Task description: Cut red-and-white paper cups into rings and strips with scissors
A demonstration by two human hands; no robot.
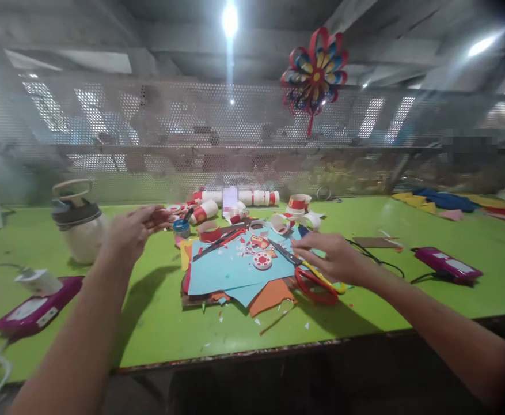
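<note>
My left hand (136, 227) reaches over the left of the table, its blurred fingertips beside small red-and-white paper discs (175, 208) and left of a blue glue jar (182, 227). Whether it grips a disc, I cannot tell. My right hand (332, 253) hovers with outstretched fingers over scissors with red handles (316, 288), close to a yellow-handled tool (321, 275) and a dark blue object (303, 230). Between the hands lie light blue paper sheets (221, 274), topped by a red-and-white patterned disc (262, 260), paper scraps and another pair of red scissors (221, 242).
Behind the sheets are a long white-and-red tube (252, 198) and curled paper rings (297, 204). A bottle (79, 225) and a purple power strip (36, 308) stand left; another purple power strip (446, 265) lies right. A paper flower (316, 75) hangs on the mesh.
</note>
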